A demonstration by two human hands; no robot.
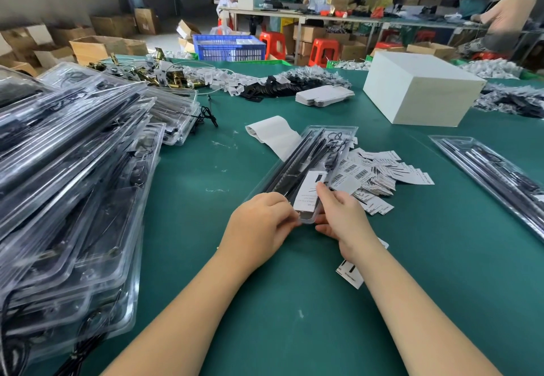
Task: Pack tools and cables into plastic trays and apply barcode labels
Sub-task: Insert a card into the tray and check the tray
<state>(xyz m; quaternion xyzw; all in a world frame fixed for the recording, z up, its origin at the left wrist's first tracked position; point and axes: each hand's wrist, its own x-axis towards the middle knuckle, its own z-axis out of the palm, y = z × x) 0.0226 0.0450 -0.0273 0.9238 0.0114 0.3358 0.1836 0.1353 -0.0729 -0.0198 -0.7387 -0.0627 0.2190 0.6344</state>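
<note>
left hand (259, 222): near end of clear tray (312, 163) gripped by curled fingers | right hand (343, 213): white label (309, 191) pressed onto tray by thumb, print unreadable | loose barcode labels (379, 174) heaped right of tray | packed trays (67, 187) stacked left of tray

left hand (259, 222) grips tray (306, 166) near end | right hand (343, 213) pinches label (309, 191) on it | loose labels (379, 174) beside | tray stack (73, 169) left on table (294, 302)

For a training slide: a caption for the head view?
Both hands grip a clear tray while placing a label.
</note>
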